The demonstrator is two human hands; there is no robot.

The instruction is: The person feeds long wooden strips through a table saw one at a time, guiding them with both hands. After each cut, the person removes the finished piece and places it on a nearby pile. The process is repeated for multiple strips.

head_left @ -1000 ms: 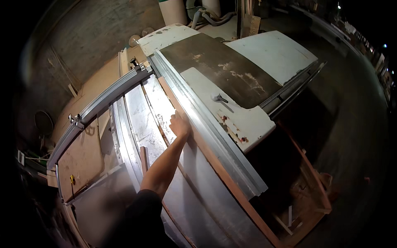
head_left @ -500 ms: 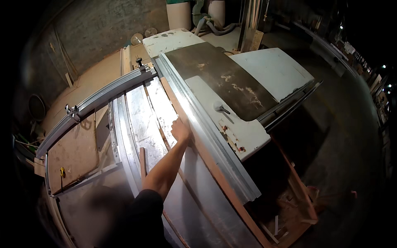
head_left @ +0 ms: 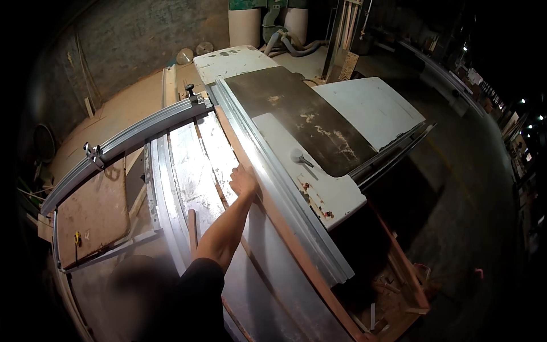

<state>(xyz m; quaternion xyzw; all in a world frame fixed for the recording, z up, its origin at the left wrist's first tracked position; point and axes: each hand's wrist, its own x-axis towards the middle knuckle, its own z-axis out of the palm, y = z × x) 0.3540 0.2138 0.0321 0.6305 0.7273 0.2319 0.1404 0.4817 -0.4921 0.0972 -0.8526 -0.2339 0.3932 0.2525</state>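
My left hand (head_left: 244,181) reaches out from a dark sleeve, its fingers bent over the left edge of a long reddish-brown wooden strip (head_left: 285,227). This strip lies lengthwise on a silvery metal table (head_left: 185,139), along a long aluminium rail (head_left: 288,211). Beside my forearm is a short wooden stick (head_left: 192,227). At the bottom edge, by the strip's near end, a small skin-toned patch (head_left: 369,337) may be my right hand; too little shows to tell its fingers.
Past the rail stands a machine table with a white surface (head_left: 336,199), a dark panel (head_left: 302,114) and a small handle (head_left: 302,158). An aluminium crossbar (head_left: 122,134) with clamps spans the far left. A wooden frame (head_left: 407,273) with offcuts lies at lower right.
The view has shifted slightly, so the table and rail appear a little farther left. My left hand stays at about the same spot on the strip.
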